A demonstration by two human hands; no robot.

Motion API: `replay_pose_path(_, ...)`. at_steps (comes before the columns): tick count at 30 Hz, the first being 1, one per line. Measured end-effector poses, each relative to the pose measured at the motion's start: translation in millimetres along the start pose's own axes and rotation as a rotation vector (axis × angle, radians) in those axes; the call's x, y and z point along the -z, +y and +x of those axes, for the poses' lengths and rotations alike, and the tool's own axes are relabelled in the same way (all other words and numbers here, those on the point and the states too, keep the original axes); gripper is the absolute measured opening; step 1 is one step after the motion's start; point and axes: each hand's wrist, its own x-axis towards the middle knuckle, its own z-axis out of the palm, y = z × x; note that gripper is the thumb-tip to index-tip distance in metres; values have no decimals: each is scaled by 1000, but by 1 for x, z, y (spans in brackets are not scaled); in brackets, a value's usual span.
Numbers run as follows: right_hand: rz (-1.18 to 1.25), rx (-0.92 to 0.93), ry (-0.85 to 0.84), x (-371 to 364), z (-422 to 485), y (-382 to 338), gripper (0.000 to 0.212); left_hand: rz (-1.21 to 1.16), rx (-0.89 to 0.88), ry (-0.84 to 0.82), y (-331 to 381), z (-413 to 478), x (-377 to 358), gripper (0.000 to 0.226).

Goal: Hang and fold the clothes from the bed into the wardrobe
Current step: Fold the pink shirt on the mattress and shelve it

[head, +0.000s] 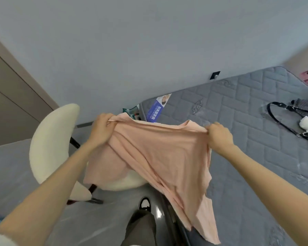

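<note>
Now, at nine o'clock stands a white chair (50, 139). The left hand (100, 128) and the right hand (219, 137) each have the grip closed on the top edge of the pink shirt (158, 157), which hangs spread between them beside the bed (256, 148). I judge it is being opened out; next it needs a hanger or flat folding. At twelve o'clock, the Chinese writing on a blue label (157, 108) is too small to read.

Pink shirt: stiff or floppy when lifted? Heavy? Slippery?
Probably very floppy: the pink shirt sags between the left hand and right hand, and its lower part hangs in loose folds. Likely light: both hands hold it up by a bunched edge alone. It looks matte, so probably not slippery, though the texture is unclear.
</note>
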Motion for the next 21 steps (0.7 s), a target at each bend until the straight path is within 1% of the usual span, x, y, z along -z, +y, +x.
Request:
replay_pose_path(1,166,-56,23,15,20,-11,22,20,-5,49,4,28,13,17)
replay_pose_path(3,566,-169,107,47,62,-37,36,35,-46,156,17,79,40,14)
replay_pose_path(5,910,-221,193,78,101,-66,45,42,-103,228,33,123,67,15)
replay_pose_path(6,1023,-203,227,94,118,-80,47,44,-122,262,41,142,81,17)
replay_pose_path(8,1154,-151,285,126,147,-107,46,37,-159,345,56,175,108,17)
replay_pose_path(12,1250,-73,455,178,185,-137,45,-48,-199,489,78,212,144,15)
replay_pose_path(17,1272,-20,640,198,198,-132,40,-165,-256,555,99,217,147,15)
replay_pose_path(19,1227,-43,686,194,197,-118,38,-171,-302,560,108,209,135,15)
replay_pose_path(21,1125,-74,719,182,192,-100,41,-158,-336,528,113,198,114,11)
